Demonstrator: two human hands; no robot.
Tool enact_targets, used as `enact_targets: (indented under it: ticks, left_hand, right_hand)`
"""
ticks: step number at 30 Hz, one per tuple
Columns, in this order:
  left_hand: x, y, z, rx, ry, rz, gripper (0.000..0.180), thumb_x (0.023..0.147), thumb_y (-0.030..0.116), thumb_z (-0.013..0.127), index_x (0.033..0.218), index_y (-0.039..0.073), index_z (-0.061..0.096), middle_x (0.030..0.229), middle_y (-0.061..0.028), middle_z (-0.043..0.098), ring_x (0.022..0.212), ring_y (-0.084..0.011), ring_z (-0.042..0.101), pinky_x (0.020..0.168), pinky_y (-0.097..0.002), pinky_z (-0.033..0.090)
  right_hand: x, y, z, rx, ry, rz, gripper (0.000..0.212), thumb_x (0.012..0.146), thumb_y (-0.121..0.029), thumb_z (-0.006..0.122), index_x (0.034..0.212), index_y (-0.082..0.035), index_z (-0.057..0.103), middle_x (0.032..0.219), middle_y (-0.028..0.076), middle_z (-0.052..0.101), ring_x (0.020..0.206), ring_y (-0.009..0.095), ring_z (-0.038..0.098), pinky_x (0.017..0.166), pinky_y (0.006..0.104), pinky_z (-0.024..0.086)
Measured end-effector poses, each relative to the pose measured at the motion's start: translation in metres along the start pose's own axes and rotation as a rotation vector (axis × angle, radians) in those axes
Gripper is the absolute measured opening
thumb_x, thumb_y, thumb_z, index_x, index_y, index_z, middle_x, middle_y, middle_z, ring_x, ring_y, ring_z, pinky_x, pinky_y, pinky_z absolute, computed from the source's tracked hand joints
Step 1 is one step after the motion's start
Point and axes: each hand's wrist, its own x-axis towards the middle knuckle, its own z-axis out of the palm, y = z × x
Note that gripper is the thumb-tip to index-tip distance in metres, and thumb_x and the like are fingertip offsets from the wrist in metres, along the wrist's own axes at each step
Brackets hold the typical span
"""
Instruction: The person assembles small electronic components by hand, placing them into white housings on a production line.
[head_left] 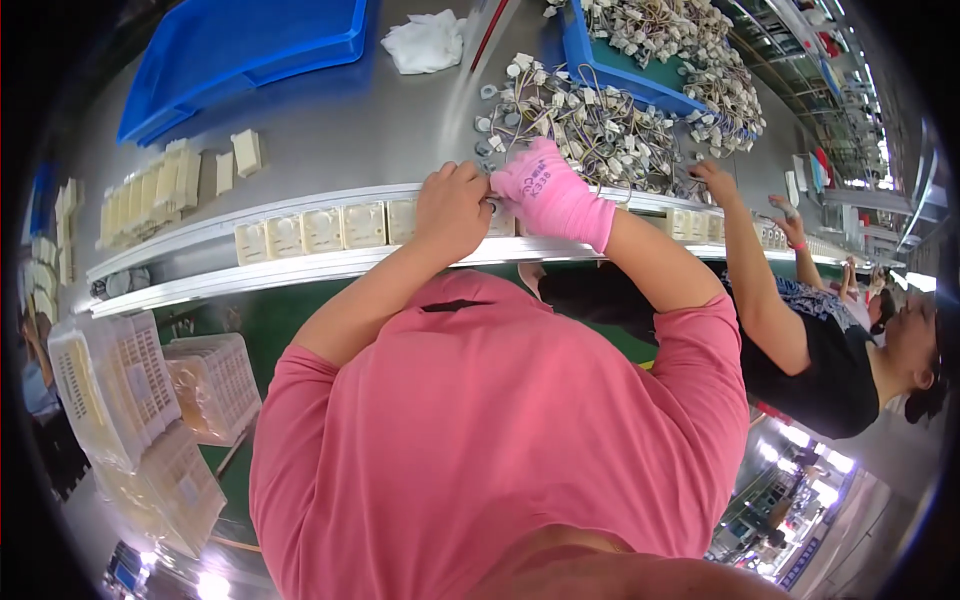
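Observation:
My bare left hand (452, 212) is bent over the metal rail (180, 291) along the table's near edge, its fingers curled. My right hand (552, 192), in a pink glove, meets it from the right with fingers closed. What the two hands grip between them is mostly hidden; only a small greyish bit shows there. Several cream square housings (321, 230) stand in a row in the rail, running under my left hand. Just beyond my right hand spreads a heap of small white connectors with wires (610, 130) and grey round parts.
Beyond the rail lies a blue tray (250, 75), with a white cloth (425, 43) beside it. More cream housings (150, 195) stand at the left. A blue bin (640, 88) of wired parts sits at the back. White plastic baskets (115, 390) are stacked lower left. A co-worker's hand (714, 183) works at right.

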Motion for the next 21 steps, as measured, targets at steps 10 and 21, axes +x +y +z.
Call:
enact_targets:
  ticks: [10, 21]
  left_hand:
    - [0.001, 0.0, -0.004, 0.001, -0.048, 0.045, 0.015, 0.066, 0.01, 0.056, 0.08, 0.004, 0.057, 0.084, -0.008, 0.05, 0.084, -0.026, 0.048, 0.072, -0.0376, 0.039]
    - [0.001, 0.002, -0.001, 0.072, 0.015, 0.127, 0.011, 0.069, 0.012, 0.053, 0.077, 0.004, 0.052, 0.083, -0.0107, 0.048, 0.082, -0.0282, 0.046, 0.07, -0.0395, 0.037]
  right_hand:
    - [0.006, 0.001, 0.007, 0.065, -0.108, 0.083, 0.013, 0.073, -0.024, 0.057, 0.081, -0.013, 0.056, 0.077, 0.007, 0.061, 0.08, 0.021, 0.059, 0.078, 0.0368, 0.033]
    - [0.043, 0.084, 0.047, -0.037, 0.3, 0.386, 0.026, 0.071, -0.021, 0.06, 0.095, -0.01, 0.061, 0.118, 0.012, 0.045, 0.114, 0.029, 0.04, 0.089, 0.0422, 0.037]
